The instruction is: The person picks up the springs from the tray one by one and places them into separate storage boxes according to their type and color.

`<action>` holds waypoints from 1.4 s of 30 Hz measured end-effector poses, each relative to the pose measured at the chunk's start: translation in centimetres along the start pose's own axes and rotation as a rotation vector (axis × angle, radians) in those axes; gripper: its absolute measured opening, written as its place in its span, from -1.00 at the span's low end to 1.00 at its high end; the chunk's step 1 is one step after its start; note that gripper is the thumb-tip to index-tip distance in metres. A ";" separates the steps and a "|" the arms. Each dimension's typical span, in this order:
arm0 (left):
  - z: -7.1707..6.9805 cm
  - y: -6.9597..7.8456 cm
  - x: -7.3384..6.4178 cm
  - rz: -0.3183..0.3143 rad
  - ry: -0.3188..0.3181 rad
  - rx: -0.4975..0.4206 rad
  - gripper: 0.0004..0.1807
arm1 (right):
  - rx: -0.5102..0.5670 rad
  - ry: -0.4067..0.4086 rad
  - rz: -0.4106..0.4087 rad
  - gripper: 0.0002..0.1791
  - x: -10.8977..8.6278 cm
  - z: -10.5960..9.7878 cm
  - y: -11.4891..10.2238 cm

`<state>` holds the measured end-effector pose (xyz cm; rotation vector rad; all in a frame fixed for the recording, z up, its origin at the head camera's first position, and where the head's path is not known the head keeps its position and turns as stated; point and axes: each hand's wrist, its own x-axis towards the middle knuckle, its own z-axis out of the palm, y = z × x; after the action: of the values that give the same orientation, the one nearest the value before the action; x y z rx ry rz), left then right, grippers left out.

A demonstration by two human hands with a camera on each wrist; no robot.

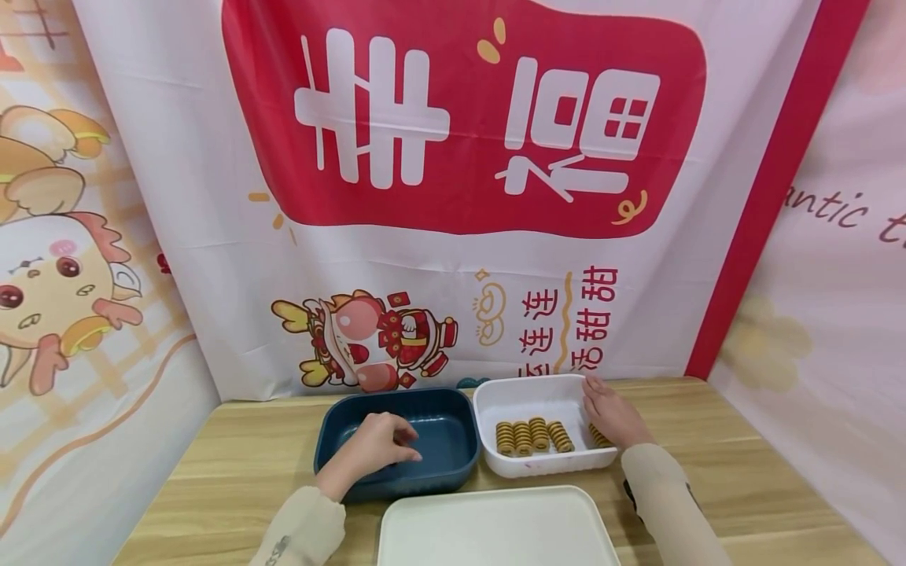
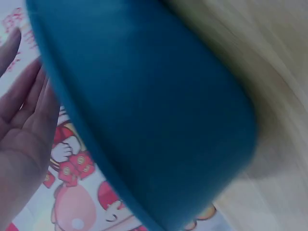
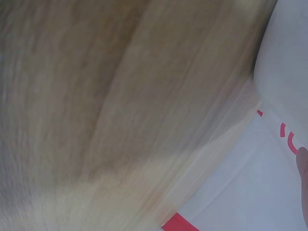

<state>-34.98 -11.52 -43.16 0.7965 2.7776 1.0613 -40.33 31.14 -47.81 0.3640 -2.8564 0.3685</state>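
My left hand (image 1: 377, 446) hovers over the dark blue bin (image 1: 453, 468), thumb and forefinger apart, with nothing seen between them. In the left wrist view the blue bin (image 2: 159, 110) fills the middle, and the left hand (image 2: 25, 127) shows past its rim. My right hand (image 1: 614, 413) lies over the right wall of the white bin (image 1: 524, 470), fingers straight and together. Several ribbed yellow-brown coil springs (image 1: 539, 434) stand along that bin's near side. One more spring (image 1: 598, 437) is partly hidden by the right hand. One right finger (image 3: 303, 168) shows in the right wrist view.
A cream tray lid or board (image 1: 495, 531) lies on the wooden table (image 1: 736, 448) in front of both bins, which stand side by side. Behind them hangs a printed cloth (image 1: 453, 259), reaching down to the table's back edge. Side cloths (image 1: 814, 314) flank the table.
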 end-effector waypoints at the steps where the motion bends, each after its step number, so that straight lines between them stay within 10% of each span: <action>1: 0.0 0.3 0.0 0.002 -0.030 -0.039 -0.71 | 0.000 0.001 -0.002 -0.49 0.0 0.0 0.0; 26: 4.9 5.5 -0.5 0.022 -0.452 -0.735 -0.74 | -0.008 0.019 -0.005 -0.51 -0.2 0.1 -0.1; 42: 10.9 10.5 -1.2 0.094 -0.679 -0.734 -0.76 | -0.006 0.007 0.012 -0.51 0.0 -0.2 -0.1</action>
<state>-26.75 1.09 -44.85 0.9336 1.6402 1.3596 -40.28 31.06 -47.60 0.3440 -2.8533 0.3622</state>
